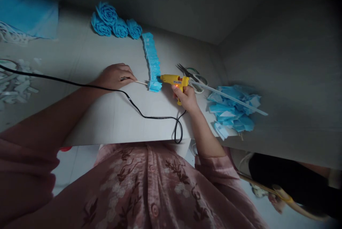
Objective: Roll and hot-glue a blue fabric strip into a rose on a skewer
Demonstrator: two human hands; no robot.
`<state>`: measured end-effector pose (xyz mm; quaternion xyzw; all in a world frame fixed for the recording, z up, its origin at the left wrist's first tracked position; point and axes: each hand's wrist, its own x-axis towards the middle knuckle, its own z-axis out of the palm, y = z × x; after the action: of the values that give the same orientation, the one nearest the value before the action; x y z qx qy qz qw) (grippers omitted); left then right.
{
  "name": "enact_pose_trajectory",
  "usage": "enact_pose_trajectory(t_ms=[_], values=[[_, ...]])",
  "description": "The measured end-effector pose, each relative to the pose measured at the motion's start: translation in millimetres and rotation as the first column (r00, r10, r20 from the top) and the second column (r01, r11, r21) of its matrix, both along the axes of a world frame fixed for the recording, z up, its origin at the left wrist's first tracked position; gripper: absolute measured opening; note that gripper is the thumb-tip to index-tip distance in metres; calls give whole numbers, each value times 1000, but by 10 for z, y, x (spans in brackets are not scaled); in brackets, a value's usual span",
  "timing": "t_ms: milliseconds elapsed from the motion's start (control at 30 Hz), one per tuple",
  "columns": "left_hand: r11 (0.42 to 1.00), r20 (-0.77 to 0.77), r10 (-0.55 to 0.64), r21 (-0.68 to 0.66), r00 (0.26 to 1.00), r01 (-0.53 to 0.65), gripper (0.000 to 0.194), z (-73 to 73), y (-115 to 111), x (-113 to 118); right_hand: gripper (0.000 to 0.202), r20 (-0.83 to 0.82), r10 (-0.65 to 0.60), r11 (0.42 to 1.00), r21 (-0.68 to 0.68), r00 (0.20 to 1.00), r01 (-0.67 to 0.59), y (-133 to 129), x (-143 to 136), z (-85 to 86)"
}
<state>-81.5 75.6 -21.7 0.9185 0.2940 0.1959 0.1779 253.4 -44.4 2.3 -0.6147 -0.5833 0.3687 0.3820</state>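
Note:
My left hand [117, 76] pinches a thin wooden stick [140, 82], whose far end meets the lower end of a ruffled blue strip [151, 56] lying on the table. In my right hand [187, 97] is a yellow glue gun [175, 80] with a small orange light lit. Its nozzle points left and is at the right edge of the strip, near the bottom. A long pale glue stick [229, 97] juts out from the back of the gun. Whether the nozzle touches the strip cannot be made out.
Several blue rosettes [107, 13] sit at the back. Scissors [196, 76] lie behind the gun, crumpled blue pieces [232, 109] to the right. White scraps [20, 83] and a blue sheet [34, 15] are at left. A black cord [144, 116] crosses my left forearm. Another person's hand [277, 202] shows lower right.

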Motion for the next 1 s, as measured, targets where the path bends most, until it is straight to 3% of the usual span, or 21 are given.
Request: enact_pose_trajectory(t_ms=[233,600,833,1000], values=[[996,126,-53,74,991,44,40,-160,88,-17,80,40,19,999,-37,999,-17,18,8,-19],[998,103,-35,63,994,29,38,-117,76,-16,79,78,42,995,-96,996,-34,-14,231,137],[998,123,-36,64,992,28,39,-124,79,-26,68,-19,-32,998,-47,999,31,12,352,43],[999,115,-13,47,993,8,37,-135,79,-25,73,6,-87,996,-19,996,87,35,336,-22]])
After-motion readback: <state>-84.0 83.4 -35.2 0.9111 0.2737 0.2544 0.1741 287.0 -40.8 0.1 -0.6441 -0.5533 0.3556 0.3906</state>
